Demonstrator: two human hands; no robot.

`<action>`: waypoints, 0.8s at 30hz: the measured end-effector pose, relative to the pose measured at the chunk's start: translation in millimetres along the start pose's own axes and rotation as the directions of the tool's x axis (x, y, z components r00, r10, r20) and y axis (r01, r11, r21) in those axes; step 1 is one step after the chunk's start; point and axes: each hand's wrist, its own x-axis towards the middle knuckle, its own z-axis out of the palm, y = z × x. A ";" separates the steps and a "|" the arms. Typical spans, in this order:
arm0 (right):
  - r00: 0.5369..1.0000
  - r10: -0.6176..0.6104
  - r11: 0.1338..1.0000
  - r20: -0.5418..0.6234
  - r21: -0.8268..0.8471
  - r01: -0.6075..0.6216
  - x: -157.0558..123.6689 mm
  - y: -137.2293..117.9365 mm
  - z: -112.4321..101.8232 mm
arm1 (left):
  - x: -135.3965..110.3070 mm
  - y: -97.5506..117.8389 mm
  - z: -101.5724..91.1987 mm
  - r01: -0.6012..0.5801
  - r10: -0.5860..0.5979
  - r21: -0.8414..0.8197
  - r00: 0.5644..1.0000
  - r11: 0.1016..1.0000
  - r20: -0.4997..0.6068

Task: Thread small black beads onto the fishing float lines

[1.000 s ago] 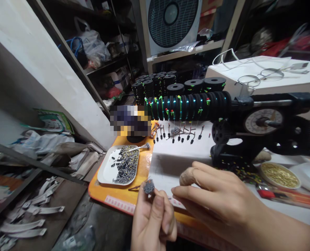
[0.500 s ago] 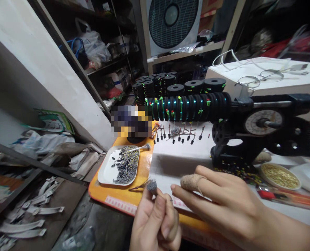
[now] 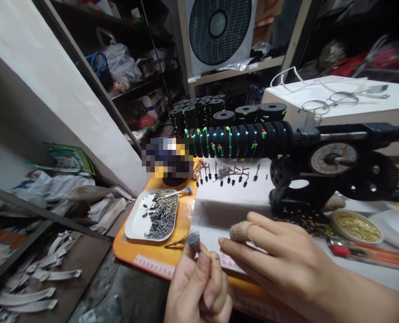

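My left hand (image 3: 199, 282) is closed, thumb against fingers, around a bundle of fine grey wires (image 3: 194, 241) whose tips fan out at the top. Just to its right is my right hand (image 3: 283, 260), fingers stretched out and a tan wrap (image 3: 241, 232) on one fingertip; its thumb is hidden. Above both hands runs a black ridged roller (image 3: 239, 139) with shiny teal thread and small green and red knots. Thin lines with small dark weights (image 3: 233, 182) hang below it. A white tray (image 3: 133, 224) of small grey, black and yellow pieces lies left of my hands.
A geared black winder frame with a dial (image 3: 334, 158) supports the roller. Black spools (image 3: 223, 117) stand behind. A bowl of gold bits (image 3: 356, 225) and a red-handled tool (image 3: 344, 249) lie at right. Glasses (image 3: 315, 107) rest on a white box (image 3: 388, 101).
The whole view has shifted slightly left. Both hands keep nearly the same pose, and the wire bundle stays in my left hand.
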 end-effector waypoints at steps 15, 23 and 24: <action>0.988 0.156 0.953 0.009 0.262 -0.153 8.2 -5.5 -8.4 | 3.3 -5.6 3.9 0.039 -0.036 0.036 0.995 0.999 -0.094; 0.941 0.312 0.831 0.129 0.444 -0.336 14.9 -11.9 -13.5 | 4.8 -13.9 14.1 -0.345 0.383 0.176 0.879 0.922 -0.284; 0.939 0.318 0.826 0.131 0.448 -0.342 16.5 -11.3 -14.9 | 5.7 -13.3 13.6 -0.421 0.470 0.215 0.834 0.881 -0.290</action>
